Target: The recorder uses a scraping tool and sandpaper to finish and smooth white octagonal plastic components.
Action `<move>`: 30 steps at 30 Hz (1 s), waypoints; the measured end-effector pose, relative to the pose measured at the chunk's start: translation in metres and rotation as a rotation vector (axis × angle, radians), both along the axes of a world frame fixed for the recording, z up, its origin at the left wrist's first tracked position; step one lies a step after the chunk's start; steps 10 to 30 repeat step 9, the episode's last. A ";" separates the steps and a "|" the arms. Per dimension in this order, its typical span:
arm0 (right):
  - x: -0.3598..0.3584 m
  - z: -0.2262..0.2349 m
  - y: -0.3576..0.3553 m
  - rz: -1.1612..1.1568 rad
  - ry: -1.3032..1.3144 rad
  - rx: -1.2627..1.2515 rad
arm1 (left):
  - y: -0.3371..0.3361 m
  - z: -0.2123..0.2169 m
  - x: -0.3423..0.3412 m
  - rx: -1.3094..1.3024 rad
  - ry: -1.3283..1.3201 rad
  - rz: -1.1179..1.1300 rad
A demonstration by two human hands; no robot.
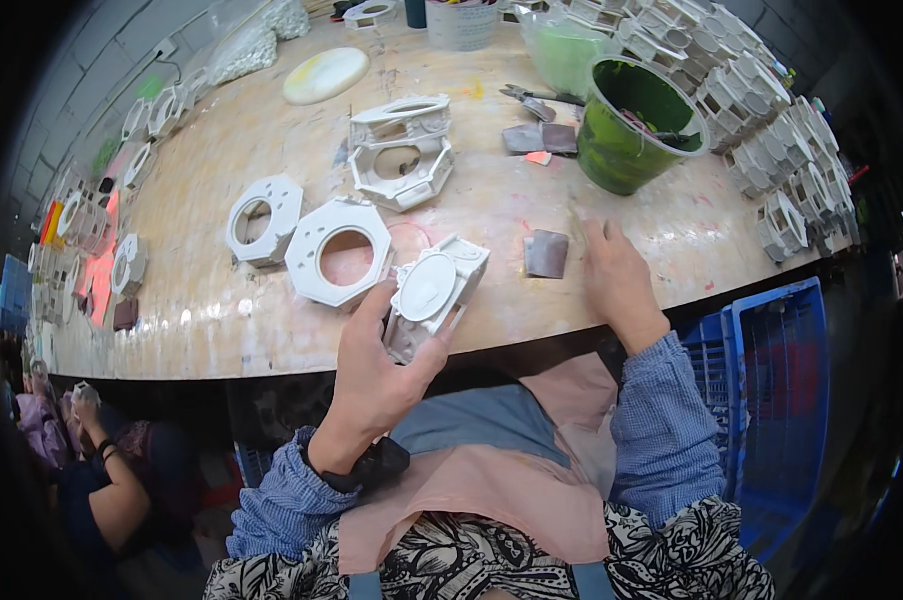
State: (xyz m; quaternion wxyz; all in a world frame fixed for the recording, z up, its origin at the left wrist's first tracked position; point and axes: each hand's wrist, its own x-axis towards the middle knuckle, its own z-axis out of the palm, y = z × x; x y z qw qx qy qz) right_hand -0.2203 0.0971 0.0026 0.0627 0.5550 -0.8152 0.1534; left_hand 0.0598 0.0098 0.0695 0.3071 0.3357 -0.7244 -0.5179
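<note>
My left hand (376, 365) grips a white molded octagonal piece (429, 290) at the table's front edge, its raised oval panel turned up toward me. Just behind it lie two white octagonal frames with round openings, a nearer one (338, 252) and a farther one (264, 218). Farther back, another white molded piece (401, 152) rests with its hollow side showing. To the right, my right hand (616, 275) is low over the table, its fingers curled together; whether anything is in them is hidden. Beside it lies a grey-brown square of sandpaper (546, 254).
A green-stained plastic bucket (626, 130) stands at the back right, near more sandpaper pieces (539, 139) and pliers (541, 95). White molded parts (751, 100) are stacked along the right edge. A round white disc (325, 75) lies at the back. Blue crates (776, 390) stand below right; another person (111, 470) sits at lower left.
</note>
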 end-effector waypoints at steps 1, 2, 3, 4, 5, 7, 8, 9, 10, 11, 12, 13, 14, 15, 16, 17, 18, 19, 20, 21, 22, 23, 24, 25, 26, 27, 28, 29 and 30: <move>-0.001 0.004 0.003 0.009 -0.001 0.004 | -0.001 -0.003 0.002 0.004 0.006 -0.016; -0.001 0.011 0.008 0.016 -0.092 0.028 | -0.002 -0.005 0.005 0.009 0.013 -0.032; -0.003 0.016 0.013 0.022 -0.186 0.050 | -0.001 -0.006 0.006 0.011 0.009 -0.025; -0.005 0.021 0.017 0.035 -0.188 0.054 | -0.001 -0.006 0.008 0.008 0.022 -0.024; -0.008 0.026 0.022 -0.009 -0.612 0.034 | 0.000 -0.005 0.010 0.005 0.034 -0.024; -0.006 0.036 0.032 -0.061 -1.034 0.025 | -0.001 -0.005 0.013 0.026 0.029 -0.018; -0.004 0.041 0.037 0.124 -1.328 -0.085 | -0.001 -0.004 0.014 0.041 0.025 -0.021; -0.001 0.048 0.043 0.315 -1.613 -0.205 | -0.001 -0.001 0.015 0.041 -0.001 -0.033; -0.001 0.048 0.043 0.315 -1.613 -0.205 | -0.001 -0.001 0.015 0.041 -0.001 -0.033; -0.001 0.048 0.043 0.315 -1.613 -0.205 | -0.001 -0.001 0.015 0.041 -0.001 -0.033; -0.001 0.048 0.043 0.315 -1.613 -0.205 | -0.001 -0.001 0.015 0.041 -0.001 -0.033; -0.001 0.048 0.043 0.315 -1.613 -0.205 | -0.001 -0.001 0.015 0.041 -0.001 -0.033; -0.001 0.048 0.043 0.315 -1.613 -0.205 | -0.001 -0.001 0.015 0.041 -0.001 -0.033; -0.001 0.048 0.043 0.315 -1.613 -0.205 | -0.001 -0.001 0.015 0.041 -0.001 -0.033; -0.001 0.048 0.043 0.315 -1.613 -0.205 | -0.001 -0.001 0.015 0.041 -0.001 -0.033; -0.001 0.048 0.043 0.315 -1.613 -0.205 | -0.001 -0.001 0.015 0.041 -0.001 -0.033; -0.001 0.048 0.043 0.315 -1.613 -0.205 | -0.001 -0.001 0.015 0.041 -0.001 -0.033; -0.001 0.048 0.043 0.315 -1.613 -0.205 | -0.001 -0.001 0.015 0.041 -0.001 -0.033; -0.001 0.048 0.043 0.315 -1.613 -0.205 | -0.001 -0.001 0.015 0.041 -0.001 -0.033; -0.001 0.048 0.043 0.315 -1.613 -0.205 | -0.001 -0.001 0.015 0.041 -0.001 -0.033; -0.001 0.048 0.043 0.315 -1.613 -0.205 | -0.001 -0.001 0.015 0.041 -0.001 -0.033; -0.001 0.048 0.043 0.315 -1.613 -0.205 | -0.001 -0.001 0.015 0.041 -0.001 -0.033; -0.001 0.048 0.043 0.315 -1.613 -0.205 | -0.001 -0.001 0.015 0.041 -0.001 -0.033; -0.001 0.048 0.043 0.315 -1.613 -0.205 | -0.001 -0.001 0.015 0.041 -0.001 -0.033; -0.001 0.048 0.043 0.315 -1.613 -0.205 | -0.001 -0.001 0.015 0.041 -0.001 -0.033; -0.001 0.048 0.043 0.315 -1.613 -0.205 | -0.001 -0.001 0.015 0.041 -0.001 -0.033; -0.001 0.048 0.043 0.315 -1.613 -0.205 | -0.001 -0.001 0.015 0.041 -0.001 -0.033; -0.001 0.048 0.043 0.315 -1.613 -0.205 | -0.001 -0.001 0.015 0.041 -0.001 -0.033; -0.001 0.048 0.043 0.315 -1.613 -0.205 | -0.001 -0.001 0.015 0.041 -0.001 -0.033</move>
